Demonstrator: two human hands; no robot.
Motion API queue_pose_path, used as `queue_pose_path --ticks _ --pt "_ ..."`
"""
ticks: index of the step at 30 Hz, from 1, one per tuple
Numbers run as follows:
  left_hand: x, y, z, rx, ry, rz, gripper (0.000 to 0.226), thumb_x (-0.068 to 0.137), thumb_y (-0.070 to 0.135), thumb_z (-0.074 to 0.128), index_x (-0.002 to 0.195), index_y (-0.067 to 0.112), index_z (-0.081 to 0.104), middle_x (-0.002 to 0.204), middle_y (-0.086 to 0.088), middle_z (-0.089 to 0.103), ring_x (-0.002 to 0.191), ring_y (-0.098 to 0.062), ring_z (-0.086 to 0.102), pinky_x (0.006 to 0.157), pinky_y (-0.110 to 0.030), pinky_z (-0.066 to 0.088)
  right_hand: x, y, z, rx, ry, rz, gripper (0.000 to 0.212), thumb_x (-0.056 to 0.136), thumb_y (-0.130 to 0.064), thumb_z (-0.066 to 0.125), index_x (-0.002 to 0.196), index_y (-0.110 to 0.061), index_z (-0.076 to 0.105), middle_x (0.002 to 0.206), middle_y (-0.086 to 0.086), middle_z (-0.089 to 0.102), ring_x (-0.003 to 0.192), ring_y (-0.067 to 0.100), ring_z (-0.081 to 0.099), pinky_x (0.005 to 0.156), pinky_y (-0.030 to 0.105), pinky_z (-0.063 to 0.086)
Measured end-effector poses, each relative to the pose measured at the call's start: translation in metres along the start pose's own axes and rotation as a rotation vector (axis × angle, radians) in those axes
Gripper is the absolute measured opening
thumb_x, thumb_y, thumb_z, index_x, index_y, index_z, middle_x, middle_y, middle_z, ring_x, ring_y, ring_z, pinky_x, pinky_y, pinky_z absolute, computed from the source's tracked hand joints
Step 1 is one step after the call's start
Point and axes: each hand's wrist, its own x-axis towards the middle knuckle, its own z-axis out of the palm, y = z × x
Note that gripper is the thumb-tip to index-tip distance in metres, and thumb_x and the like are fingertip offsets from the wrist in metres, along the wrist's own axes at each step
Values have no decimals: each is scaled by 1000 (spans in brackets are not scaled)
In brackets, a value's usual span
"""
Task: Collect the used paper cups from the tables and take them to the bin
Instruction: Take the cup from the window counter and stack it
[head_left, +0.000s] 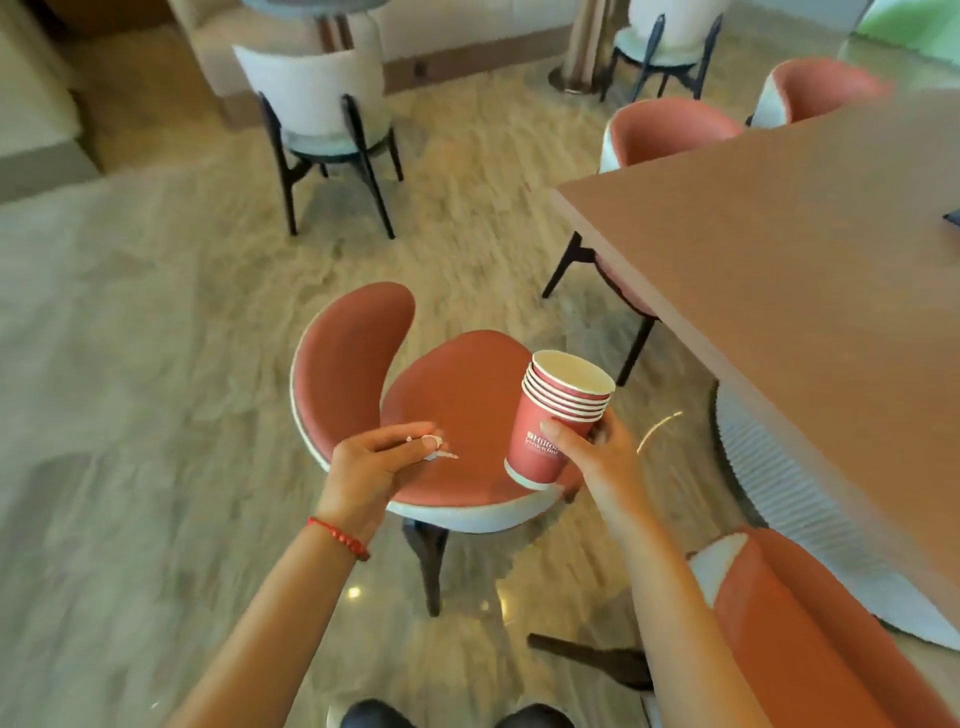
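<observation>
A stack of several red paper cups (540, 431) with white print and pale rims is held tilted in front of me, above a red chair. My right hand (592, 457) grips the stack from its right side, thumb across the front. My left hand (374, 462) is curled around a small crumpled white scrap (436, 448), pinched at the fingertips, a little left of the cups. No bin is in view.
A red swivel chair (374, 364) stands directly ahead on the marble floor. A long wooden table (779, 249) fills the right side, with red chairs (670, 130) behind it and another (810, 634) at lower right. A white chair (311, 98) stands farther back.
</observation>
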Motion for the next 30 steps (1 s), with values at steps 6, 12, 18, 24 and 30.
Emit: queue_pose_path --ticks 6,12,18,24,30 --pt "-12 26 -145 -105 127 39 12 75 -5 67 86 -2 70 80 -13 74 76 -18 71 65 -19 55 -11 18 151 -19 -228 1 38 73 -2 74 100 -25 59 86 -17 72 83 -5 66 66 9 49" --pt "-24 49 -267 -192 274 72 10 76 -7 65 83 -2 70 75 -10 74 73 -17 71 63 -18 55 -29 37 287 -20 -399 22 40 69 -7 78 101 -24 61 88 -18 72 86 -1 66 72 15 51" --pt "-15 62 -339 -268 374 85 9 75 -6 67 80 0 71 76 -10 74 74 -16 72 62 -17 54 -22 48 355 -51 -470 44 43 65 -16 77 104 -23 61 93 -17 73 90 1 67 71 13 50" --pt "22 72 -375 -328 431 78 9 75 -7 66 78 1 71 77 -11 74 75 -17 72 62 -18 55 17 56 401 -100 -525 69 40 74 -7 75 108 -19 59 92 -15 73 89 -2 66 73 12 50" --pt "97 106 -399 -324 452 83 8 76 -6 66 81 -1 69 73 -11 74 73 -16 72 61 -17 54 91 64 451 -112 -519 74 41 66 -11 80 101 -20 61 93 -10 70 84 -1 66 70 13 51"
